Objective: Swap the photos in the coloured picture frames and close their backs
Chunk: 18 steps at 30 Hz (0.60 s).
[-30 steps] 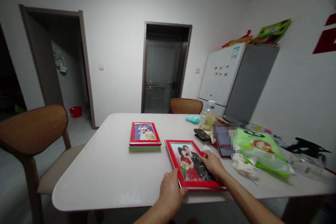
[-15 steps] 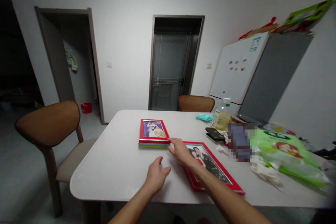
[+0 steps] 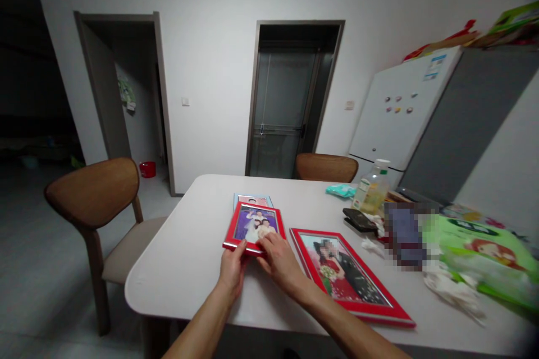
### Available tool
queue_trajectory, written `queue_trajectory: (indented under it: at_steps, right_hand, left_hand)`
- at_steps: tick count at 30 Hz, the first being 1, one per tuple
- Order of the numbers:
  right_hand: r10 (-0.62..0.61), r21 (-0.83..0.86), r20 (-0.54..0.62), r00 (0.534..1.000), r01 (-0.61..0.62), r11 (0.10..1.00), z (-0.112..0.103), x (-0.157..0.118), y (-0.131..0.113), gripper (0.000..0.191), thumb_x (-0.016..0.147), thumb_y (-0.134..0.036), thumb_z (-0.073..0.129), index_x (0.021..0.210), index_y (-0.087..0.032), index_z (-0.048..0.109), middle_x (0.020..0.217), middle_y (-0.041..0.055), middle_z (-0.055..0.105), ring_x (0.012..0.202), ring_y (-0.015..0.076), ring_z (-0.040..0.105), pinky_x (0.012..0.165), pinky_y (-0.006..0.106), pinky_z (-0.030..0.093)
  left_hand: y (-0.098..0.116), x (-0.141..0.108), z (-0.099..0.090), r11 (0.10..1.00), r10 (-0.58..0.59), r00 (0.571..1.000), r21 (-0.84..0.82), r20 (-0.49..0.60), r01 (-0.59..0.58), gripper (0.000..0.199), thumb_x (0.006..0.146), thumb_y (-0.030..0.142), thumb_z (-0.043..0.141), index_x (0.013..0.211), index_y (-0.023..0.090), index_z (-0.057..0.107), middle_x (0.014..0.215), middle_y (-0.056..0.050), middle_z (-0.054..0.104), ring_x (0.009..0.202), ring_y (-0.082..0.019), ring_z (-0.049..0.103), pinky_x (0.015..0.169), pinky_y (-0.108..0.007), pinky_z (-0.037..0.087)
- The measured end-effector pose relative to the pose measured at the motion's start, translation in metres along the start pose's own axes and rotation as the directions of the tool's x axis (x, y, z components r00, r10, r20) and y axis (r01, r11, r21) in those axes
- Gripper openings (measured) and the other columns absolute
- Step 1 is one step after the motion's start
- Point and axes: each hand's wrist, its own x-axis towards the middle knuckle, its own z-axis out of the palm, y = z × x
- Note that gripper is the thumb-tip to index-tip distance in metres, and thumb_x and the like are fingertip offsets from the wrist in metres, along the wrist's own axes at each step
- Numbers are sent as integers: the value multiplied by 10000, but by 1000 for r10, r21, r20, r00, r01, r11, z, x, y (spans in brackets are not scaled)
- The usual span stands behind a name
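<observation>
A small red picture frame [image 3: 257, 224] with a photo on a purple ground is held at its near edge by both hands. My left hand [image 3: 232, 266] grips its near left part, thumb on top. My right hand [image 3: 281, 255] has its fingers closed over the near right part. Behind it, partly covered, a light blue frame [image 3: 269, 200] shows its far edge. To the right, a larger red frame [image 3: 381, 314] with a photo of a couple lies flat on the white table [image 3: 181, 269].
On the right are a bottle [image 3: 373, 188], a black object [image 3: 359, 220], a teal packet [image 3: 341, 190], crumpled tissues [image 3: 452, 291] and a green package [image 3: 484, 252]. Wooden chairs stand at the left [image 3: 95, 190] and the far side [image 3: 326, 166].
Both hands have closed on the small red frame, which has come nearer, off the stack. The light blue frame now shows behind it. The camera view has shifted slightly left.
</observation>
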Motion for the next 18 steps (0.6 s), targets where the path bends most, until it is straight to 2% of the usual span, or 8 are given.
queue_trajectory:
  at_steps: [2, 4, 6, 9, 10, 12, 16, 18]
  right_hand:
    - [24, 179, -21, 999, -20, 984, -10, -10, -7, 224, 660, -199, 558, 884, -182, 567, 998, 87, 538, 962, 211, 468, 837, 353, 362]
    - [103, 420, -28, 994, -82, 904, -22, -13, -12, 336, 658, -275, 564, 982, -185, 557, 1102, 97, 515, 1044, 222, 444, 890, 375, 336]
    - [262, 665, -12, 965, -188, 723, -34, -14, -14, 461, 683, -370, 528, 1109, -198, 494, 1175, 94, 487, 1086, 222, 431, 905, 387, 330]
    - [517, 900, 82, 852, -286, 328, -52, -17, -16, 549, 727, -474, 438, 1220, -240, 374, 1172, 75, 505, 1055, 214, 474, 845, 387, 387]
    - [561, 934, 120, 819, -285, 216, -57, -20, -17, 561, 730, -495, 423, 1232, -254, 350, 1155, 68, 520, 1034, 213, 493, 815, 383, 408]
    - [578, 960, 177, 796, -270, 77, -65, -29, -18, 568, 730, -505, 420, 1236, -261, 337, 1097, 62, 563, 975, 212, 535, 761, 367, 442]
    - [535, 954, 240, 810, -298, 22, -67, -49, -20, 532, 694, -434, 492, 1172, -212, 421, 950, 65, 634, 836, 209, 598, 692, 338, 473]
    - [500, 939, 291, 816, -344, 16, -60, -54, -18, 505, 662, -367, 531, 1129, -186, 459, 895, 65, 652, 784, 206, 612, 669, 327, 480]
  left_hand:
    - [6, -12, 6, 997, 67, 997, -27, -25, -68, 387, 659, 402, 582, 946, 146, 550, 936, -69, 631, 881, -200, 576, 759, -285, 439]
    - [16, -27, 11, 993, 118, 992, -17, -41, -118, 363, 642, 348, 608, 932, 133, 568, 905, -64, 644, 885, -213, 572, 792, -296, 422]
    - [29, -45, 14, 978, 201, 980, 63, 3, -201, 321, 655, 288, 605, 934, 132, 581, 904, -58, 649, 880, -215, 572, 820, -300, 408]
    - [48, -73, 15, 864, 342, 908, 299, 243, -405, 329, 734, 213, 506, 1058, 165, 535, 988, -48, 625, 906, -193, 564, 818, -285, 422]
    - [52, -81, 14, 796, 364, 872, 376, 328, -474, 349, 744, 191, 480, 1091, 175, 515, 1016, -51, 614, 924, -189, 559, 818, -284, 429]
    - [55, -95, 10, 624, 397, 781, 483, 482, -614, 391, 736, 160, 459, 1125, 183, 490, 1080, -65, 585, 983, -195, 534, 854, -301, 424]
    - [44, -111, 3, 220, 364, 500, 449, 786, -866, 424, 742, 173, 442, 1165, 139, 449, 1175, -111, 515, 1097, -212, 454, 934, -342, 375]
    - [35, -113, 0, 110, 300, 434, 421, 850, -901, 398, 762, 193, 433, 1155, 132, 459, 1159, -119, 528, 1096, -211, 455, 933, -336, 380]
